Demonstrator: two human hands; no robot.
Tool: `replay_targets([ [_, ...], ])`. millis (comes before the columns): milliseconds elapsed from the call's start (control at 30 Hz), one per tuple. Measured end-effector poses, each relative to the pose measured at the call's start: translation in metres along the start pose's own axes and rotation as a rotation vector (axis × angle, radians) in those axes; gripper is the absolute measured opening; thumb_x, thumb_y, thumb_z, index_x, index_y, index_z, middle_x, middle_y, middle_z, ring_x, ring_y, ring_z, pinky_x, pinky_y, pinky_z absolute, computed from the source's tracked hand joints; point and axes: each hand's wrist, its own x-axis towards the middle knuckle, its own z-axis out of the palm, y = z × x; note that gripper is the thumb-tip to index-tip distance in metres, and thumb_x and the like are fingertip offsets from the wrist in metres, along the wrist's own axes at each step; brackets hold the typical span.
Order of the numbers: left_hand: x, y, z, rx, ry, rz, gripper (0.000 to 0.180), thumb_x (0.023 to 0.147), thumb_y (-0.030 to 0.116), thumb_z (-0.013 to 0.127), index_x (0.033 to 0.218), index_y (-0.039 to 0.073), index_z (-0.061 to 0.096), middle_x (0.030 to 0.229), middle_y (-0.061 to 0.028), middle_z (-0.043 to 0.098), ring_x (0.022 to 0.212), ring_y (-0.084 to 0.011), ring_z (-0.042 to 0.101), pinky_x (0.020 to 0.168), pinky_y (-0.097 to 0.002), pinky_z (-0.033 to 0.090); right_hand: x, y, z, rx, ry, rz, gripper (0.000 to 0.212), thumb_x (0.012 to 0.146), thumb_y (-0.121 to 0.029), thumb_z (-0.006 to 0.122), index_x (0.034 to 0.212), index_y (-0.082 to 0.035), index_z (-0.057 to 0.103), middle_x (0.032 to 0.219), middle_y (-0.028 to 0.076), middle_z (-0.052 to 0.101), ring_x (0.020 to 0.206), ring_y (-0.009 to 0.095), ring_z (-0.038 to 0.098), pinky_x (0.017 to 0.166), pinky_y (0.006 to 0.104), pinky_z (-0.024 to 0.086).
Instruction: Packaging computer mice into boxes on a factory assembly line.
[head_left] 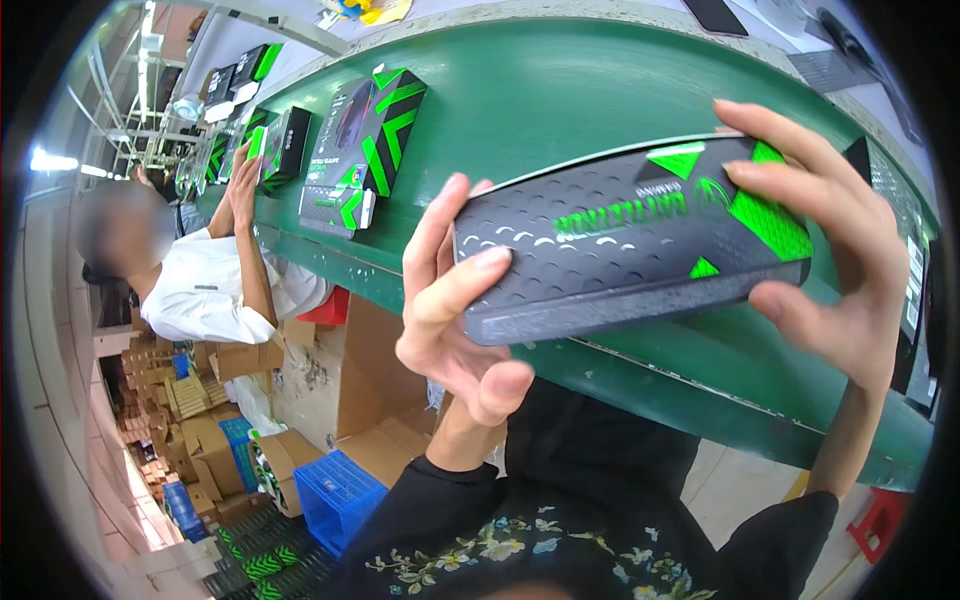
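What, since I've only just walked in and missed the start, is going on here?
A person holds a black-and-green box above a green bench, the left grip at one end and the right grip at the other. Further left, another box rests on the bench. Beyond it, a white-shirted co-worker has a hand beside a smaller box. A blue crate sits below bench level.

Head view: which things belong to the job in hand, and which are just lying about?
Seemingly in the work:
black-and-green box, held by left hand and right hand
similar box on green bench

Apparently lying about:
blue crate
dark slab
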Motion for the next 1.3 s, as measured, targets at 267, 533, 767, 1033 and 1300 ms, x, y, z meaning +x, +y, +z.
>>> replay_targets([
  [267,0.020,0.011,-0.014,0.287,-0.024,0.135,0.052,0.062,0.013,0.082,0.109,0.001,0.063,0.114,-0.0271,0.062,0.100,-0.0351,0.066,0.083,-0.0409,0.056,0.000,-0.003,0.009,-0.166,0.080,-0.142,0.044,0.081,-0.015,0.068,0.118,0.008,0.059,0.121,0.031,0.061,0.111,0.038,0.062,0.098,0.0415,0.046],
  [533,0.022,0.024,0.028,0.208,0.097,-0.059,0.055,0.061,0.006,0.067,0.115,-0.004,0.058,0.118,-0.0208,0.053,0.103,-0.0279,0.055,0.091,-0.0357,0.045,-0.014,-0.023,0.049,0.012,0.509,0.175,0.055,0.080,-0.008,0.058,0.129,0.016,0.048,0.127,0.029,0.056,0.122,0.035,0.053,0.107,0.0425,0.037],
  [767,0.012,0.036,0.034,-0.377,0.157,-0.481,0.058,0.065,0.020,0.066,0.116,-0.005,0.055,0.135,-0.0252,0.037,0.113,-0.0280,0.050,0.099,-0.0378,0.039,-0.030,-0.013,0.042,0.209,0.349,0.154,0.042,0.090,-0.030,0.053,0.126,-0.011,0.064,0.148,0.028,0.036,0.134,0.043,0.040,0.110,0.0549,0.031],
  [1033,0.006,0.020,0.039,-0.553,0.130,-0.399,0.038,0.079,0.027,0.056,0.102,-0.002,0.061,0.128,-0.0371,0.049,0.111,-0.0334,0.054,0.099,-0.0440,0.041,-0.042,-0.011,0.035,0.605,0.523,0.355,0.069,0.089,-0.040,0.051,0.141,0.006,0.041,0.136,0.031,0.049,0.125,0.036,0.050,0.109,0.0443,0.034],
  [1300,0.010,0.010,0.068,-0.125,0.154,-0.140,0.034,0.079,0.017,0.071,0.109,0.003,0.061,0.113,-0.0266,0.058,0.106,-0.0335,0.058,0.089,-0.0414,0.048,-0.037,-0.003,0.041,0.083,0.529,0.417,0.106,0.082,-0.076,0.053,0.147,0.005,0.031,0.140,0.017,0.045,0.123,0.026,0.049,0.106,0.0397,0.036],
])
